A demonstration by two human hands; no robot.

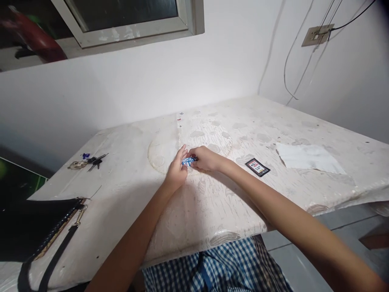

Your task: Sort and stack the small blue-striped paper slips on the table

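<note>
Over the middle of the table, both hands meet around a small blue-and-white patterned object with a dark end; its exact kind cannot be made out. My left hand is closed on its left side, the thumb low in front and the fingers behind. From the right, my right hand pinches the dark end, its fingers partly covering it. To the right of my hands lies a small flat black packet with a white, red and yellow label.
A white sheet lies at the table's right. Keys and a black bag with a strap are at the left. A pale patterned cover lies over the table. Cords hang from a wall outlet; a window is above.
</note>
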